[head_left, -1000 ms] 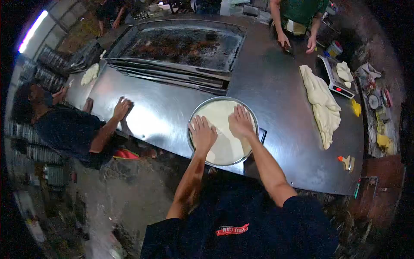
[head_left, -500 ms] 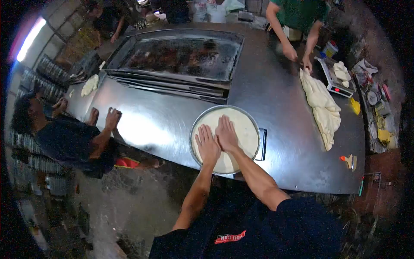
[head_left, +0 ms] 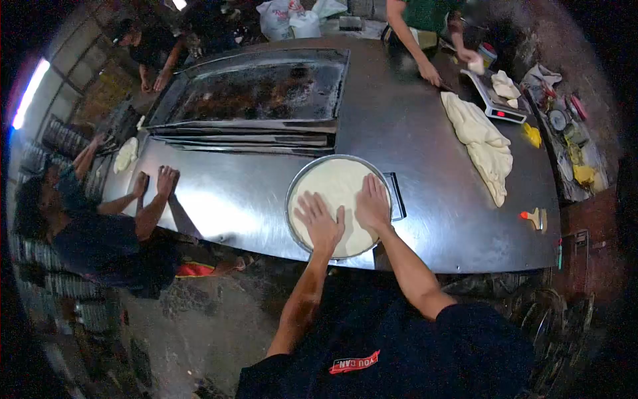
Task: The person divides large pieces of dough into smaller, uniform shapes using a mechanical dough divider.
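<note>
A round metal pan (head_left: 290, 229) holds a flat, pale sheet of dough (head_left: 335, 179) that spreads nearly to its rim. My left hand (head_left: 320, 223) lies on the left part of the dough, palm down, fingers spread. On the right part of it rests my right hand (head_left: 373, 205), fingers stretched out near the rim. Neither hand grips anything. The pan stands at the front edge of the metal table (head_left: 399, 126), and a dark rectangular frame or handle (head_left: 397, 196) shows just right of it.
Stacked dark baking trays (head_left: 252, 93) lie behind the pan. At right are a long dough mass (head_left: 478, 143), a scale (head_left: 497, 106) with dough pieces, and a brush (head_left: 533, 218). A co-worker in green (head_left: 428, 16) handles dough there; others stand at left, beside a dough lump (head_left: 126, 155).
My hands have moved apart, left hand leftward and right hand rightward over the dough. The co-worker in green now holds a small dough piece near the scale. The view has shifted slightly.
</note>
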Tool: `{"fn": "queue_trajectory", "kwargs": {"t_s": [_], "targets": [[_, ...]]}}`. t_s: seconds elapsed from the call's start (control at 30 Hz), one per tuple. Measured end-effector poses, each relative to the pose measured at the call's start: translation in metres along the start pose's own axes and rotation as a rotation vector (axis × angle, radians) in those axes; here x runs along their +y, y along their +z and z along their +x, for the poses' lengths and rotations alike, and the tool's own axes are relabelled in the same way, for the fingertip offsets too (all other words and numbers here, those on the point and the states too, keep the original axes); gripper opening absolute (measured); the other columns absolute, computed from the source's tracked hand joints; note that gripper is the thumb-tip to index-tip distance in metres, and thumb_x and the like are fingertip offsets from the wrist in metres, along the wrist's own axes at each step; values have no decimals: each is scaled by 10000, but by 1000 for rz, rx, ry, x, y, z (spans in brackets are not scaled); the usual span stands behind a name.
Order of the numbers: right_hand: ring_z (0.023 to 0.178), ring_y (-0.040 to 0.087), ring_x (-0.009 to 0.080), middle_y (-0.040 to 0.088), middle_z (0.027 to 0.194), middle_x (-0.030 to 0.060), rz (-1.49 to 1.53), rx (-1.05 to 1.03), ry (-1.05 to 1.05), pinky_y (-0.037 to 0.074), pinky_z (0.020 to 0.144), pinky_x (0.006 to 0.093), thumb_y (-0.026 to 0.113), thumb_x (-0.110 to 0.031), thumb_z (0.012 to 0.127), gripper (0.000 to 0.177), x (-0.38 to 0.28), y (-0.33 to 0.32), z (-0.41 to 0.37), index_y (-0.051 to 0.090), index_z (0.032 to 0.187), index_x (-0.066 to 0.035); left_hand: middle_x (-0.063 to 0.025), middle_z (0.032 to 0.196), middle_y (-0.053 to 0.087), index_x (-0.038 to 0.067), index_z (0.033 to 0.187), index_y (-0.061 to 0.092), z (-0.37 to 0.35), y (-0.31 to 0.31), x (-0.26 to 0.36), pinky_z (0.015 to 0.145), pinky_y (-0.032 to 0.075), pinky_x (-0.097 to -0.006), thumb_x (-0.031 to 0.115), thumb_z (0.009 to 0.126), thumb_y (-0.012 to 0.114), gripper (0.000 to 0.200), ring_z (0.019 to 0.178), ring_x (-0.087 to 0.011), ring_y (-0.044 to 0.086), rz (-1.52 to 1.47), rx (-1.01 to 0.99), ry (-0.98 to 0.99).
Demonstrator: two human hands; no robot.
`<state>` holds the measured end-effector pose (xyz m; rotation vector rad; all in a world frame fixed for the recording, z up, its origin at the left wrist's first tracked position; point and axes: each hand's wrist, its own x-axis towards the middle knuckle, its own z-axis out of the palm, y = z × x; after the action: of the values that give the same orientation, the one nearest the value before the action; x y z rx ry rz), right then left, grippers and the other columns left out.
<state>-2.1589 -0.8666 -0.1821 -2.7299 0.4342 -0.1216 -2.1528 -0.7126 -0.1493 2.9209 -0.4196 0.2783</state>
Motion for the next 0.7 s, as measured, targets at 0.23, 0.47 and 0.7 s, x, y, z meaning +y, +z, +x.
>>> {"fn": "queue_trajectory", "kwargs": {"t_s": [0.23,0.47,0.7], "targets": [[1394,189,355,267,1475,214,729,-158,-4,121,1136,480,305,-298,963,560,-1,-47,49,248,1407,38,-201,1516,178,6,1443,244,-3,2,26,1086,-11,-625,632,871,372,858,1408,-404,71,-248,-184,623],[1379,231,357,291,1468,209,196,45,-216,104,1141,475,255,-383,974,571,-33,-9,-10,345,1384,4,-173,1524,180,89,1479,179,-3,19,25,1111,-3,-573,648,805,429,910,1409,-405,47,47,-318,563],[1402,181,328,291,1479,177,243,132,-6,76,1144,464,223,-411,981,599,-34,-2,-3,307,1415,-7,-183,1512,206,-20,1442,222,16,27,-7,1128,64,-528,418,917,409,709,1410,-346,140,-36,-46,226]]}}
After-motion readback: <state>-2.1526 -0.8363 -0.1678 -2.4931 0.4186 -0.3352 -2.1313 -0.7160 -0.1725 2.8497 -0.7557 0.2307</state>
